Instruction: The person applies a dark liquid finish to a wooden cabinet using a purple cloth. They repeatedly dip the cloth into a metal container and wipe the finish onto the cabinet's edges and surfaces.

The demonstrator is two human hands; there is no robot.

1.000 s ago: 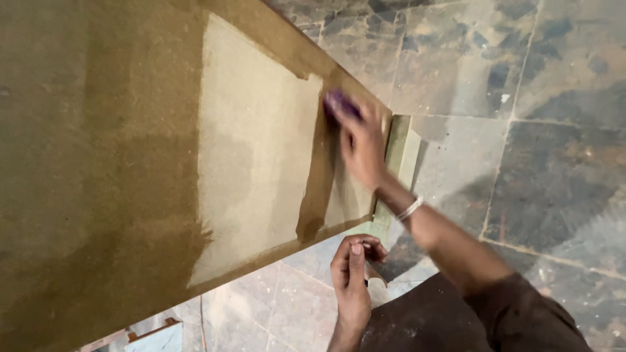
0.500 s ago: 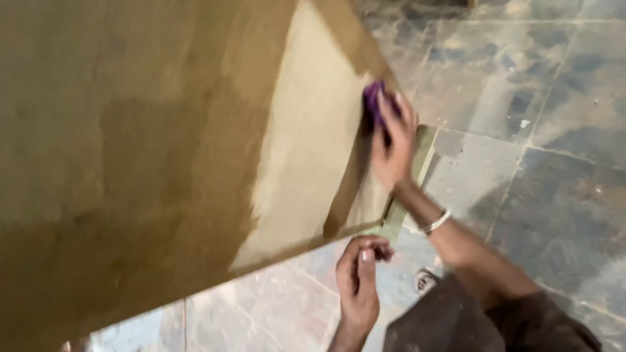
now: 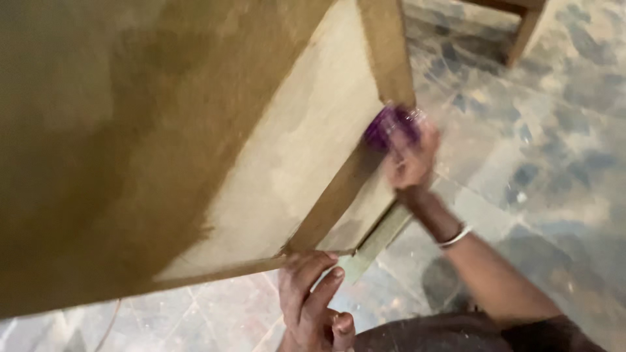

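- The left hand (image 3: 312, 301) is seen nearest, at about 6 o'clock. Its fingers (image 3: 324, 288) are curled up over the bottom edge of the wooden board (image 3: 195, 163), so the board is kept steady.
- A little farther, at about 3 o'clock, the right hand (image 3: 409, 160) is pressed to the board. A purple pad (image 3: 389, 125) is held under its fingers. The hand is blurred, so the grip is hard to see well.
- A silver bangle (image 3: 455, 237) is worn on the right wrist.
- The pad is placed on a raised wooden strip (image 3: 385, 49) by the board's right edge.
- The step in hand looks like rubbing the wood with the pad. For more rubbing, the board would need to be held firm and the pad kept flat.
- Farthest away, a dusty stone floor (image 3: 554, 130) is seen.
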